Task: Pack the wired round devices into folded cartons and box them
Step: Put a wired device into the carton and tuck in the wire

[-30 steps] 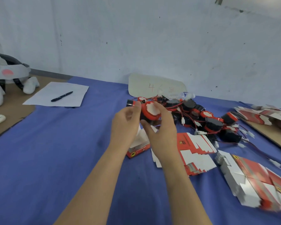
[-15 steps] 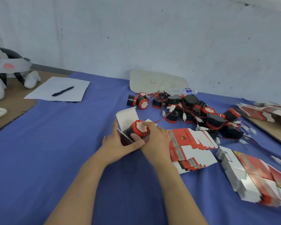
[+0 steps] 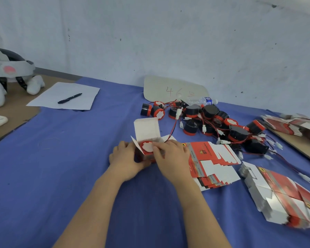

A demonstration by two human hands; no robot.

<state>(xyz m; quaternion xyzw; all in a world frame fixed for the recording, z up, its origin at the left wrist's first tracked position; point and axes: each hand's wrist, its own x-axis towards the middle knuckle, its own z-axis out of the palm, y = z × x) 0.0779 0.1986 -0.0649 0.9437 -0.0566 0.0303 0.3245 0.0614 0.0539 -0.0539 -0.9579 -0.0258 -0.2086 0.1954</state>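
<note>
A small red-and-white carton (image 3: 147, 129) stands on the blue cloth with its white lid flap raised. A round red-rimmed device (image 3: 145, 146) sits inside its open top, and its red wire trails out to the right. My left hand (image 3: 126, 160) grips the carton's left side. My right hand (image 3: 170, 158) holds the carton's right side, with its fingers on the device's rim. A pile of wired black-and-red round devices (image 3: 204, 120) lies behind. Flat unfolded cartons (image 3: 211, 163) lie just right of my hands.
More flat cartons (image 3: 283, 196) are stacked at the front right and others (image 3: 293, 124) at the far right edge. A cardboard sign (image 3: 174, 90) and a water bottle (image 3: 202, 101) lie by the wall. At the left are a paper sheet (image 3: 64, 96) with a pen (image 3: 69, 98) and a headset (image 3: 7, 72).
Both hands brought a device down from above the pile to the carton near me. The device went from above the carton's opening to seated inside it.
</note>
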